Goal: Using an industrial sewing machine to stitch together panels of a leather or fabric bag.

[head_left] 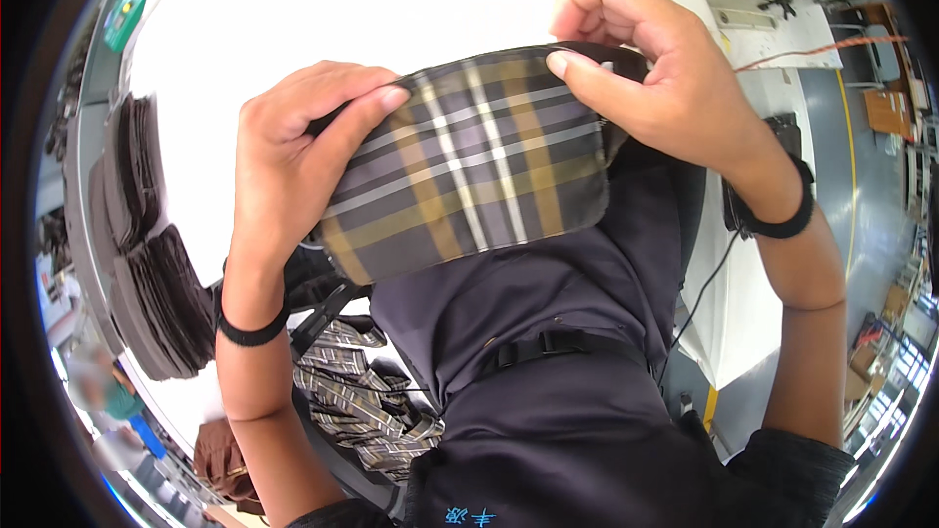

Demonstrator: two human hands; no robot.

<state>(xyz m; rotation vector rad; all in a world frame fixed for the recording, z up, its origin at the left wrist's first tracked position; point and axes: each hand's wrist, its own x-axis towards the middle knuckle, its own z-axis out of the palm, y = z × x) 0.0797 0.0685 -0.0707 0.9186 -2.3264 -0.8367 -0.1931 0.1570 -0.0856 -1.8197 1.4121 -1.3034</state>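
Between my two hands a piece of plaid fabric is held up, dark grey with olive, gold and white stripes. My left hand pinches its upper left corner between thumb and fingers. At the upper right, my right hand grips the edge, thumb on the front and the other fingers curled behind. A dark layer shows along the top edge and behind the right corner. The cloth's lower edge hangs in front of my dark apron. What lies behind the cloth is hidden.
A white table spreads beyond my hands. Stacks of dark fabric pieces lie along its left side. More plaid cloth is heaped low at my left. A green tool is at the far left. People are at lower left.
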